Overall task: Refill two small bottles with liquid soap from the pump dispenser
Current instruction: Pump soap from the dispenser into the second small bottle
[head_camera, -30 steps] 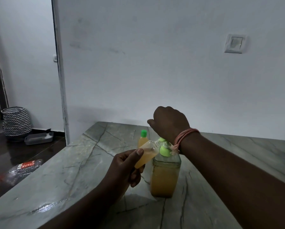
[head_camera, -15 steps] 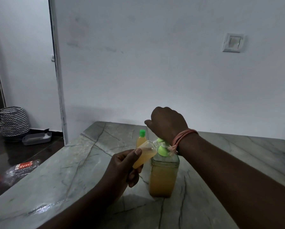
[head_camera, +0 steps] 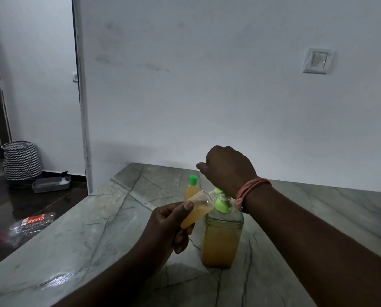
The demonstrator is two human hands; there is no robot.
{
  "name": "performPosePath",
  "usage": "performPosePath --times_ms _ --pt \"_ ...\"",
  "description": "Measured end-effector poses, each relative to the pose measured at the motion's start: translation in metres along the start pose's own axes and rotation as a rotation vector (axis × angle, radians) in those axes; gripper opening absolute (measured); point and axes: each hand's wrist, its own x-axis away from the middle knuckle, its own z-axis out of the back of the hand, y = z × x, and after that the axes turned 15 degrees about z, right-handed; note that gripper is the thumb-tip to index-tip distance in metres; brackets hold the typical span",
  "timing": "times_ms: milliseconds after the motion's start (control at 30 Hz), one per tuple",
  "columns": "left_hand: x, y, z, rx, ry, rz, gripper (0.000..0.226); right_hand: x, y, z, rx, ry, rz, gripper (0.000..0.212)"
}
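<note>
pump dispenser (head_camera: 221,242) mostly full, right hand (head_camera: 228,170) atop, grip unclear | left hand (head_camera: 167,227) grips part-filled tilted bottle (head_camera: 197,208)

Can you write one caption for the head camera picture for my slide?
Left hand tilts an open small bottle at the pump dispenser while the right hand sits atop its pump.

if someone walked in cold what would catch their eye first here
Likely the two hands at the middle of the marble counter: the left hand holds a small open bottle tilted toward the green-topped pump dispenser, while the right hand sits over the pump. Next, the amber soap in the dispenser, and a second small bottle with a green cap standing just behind.
</note>
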Motion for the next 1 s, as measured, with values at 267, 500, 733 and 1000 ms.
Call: performPosePath --times_ms 267,500,733,1000 --pt "-0.001 -0.001 0.002 -0.005 0.003 0.008 0.039 0.001 -0.002 -0.008 -0.024 -0.029 -0.027 0.043" --pt "-0.002 -0.002 0.003 -0.014 -0.003 -0.014 0.046 0.001 -0.005 0.001 0.023 0.020 0.011 0.039" --pt "-0.003 -0.002 0.004 -0.004 -0.009 -0.005 0.038 0.005 -0.008 0.000 0.031 -0.047 0.017 0.033" --pt "-0.002 -0.001 0.002 -0.004 -0.010 0.001 0.033 0.001 -0.001 -0.004 -0.002 -0.004 -0.004 0.043"
